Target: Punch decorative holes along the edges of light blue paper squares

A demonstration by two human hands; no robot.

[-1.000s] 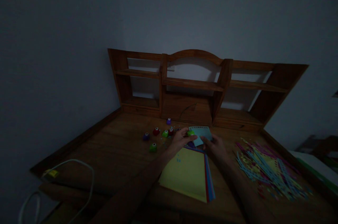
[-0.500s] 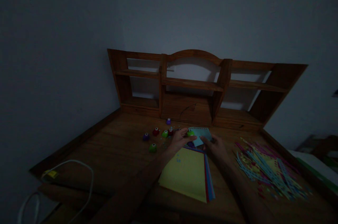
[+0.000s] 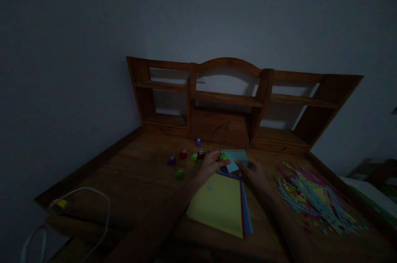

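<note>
A sheet of light blue paper is raised above the desk, with a row of small punched holes along its far edge. My right hand pinches its near right side, thumb on top. My left hand is closed around a small bright green craft punch at the paper's left edge; its thumb reaches the paper's near left side. Just below the paper shows part of a dark purple punch. Under my wrists lies a stack of coloured paper, yellow on top with a few blue bits.
Several more punches stand to the left, among them a green one and a red one. Punched paper strips are heaped at right. A wooden shelf unit backs the desk. A white cable hangs at front left.
Almost nothing differs. Both hands keep their hold on the punch and paper, with only a very slight shift of the paper and fingers.
</note>
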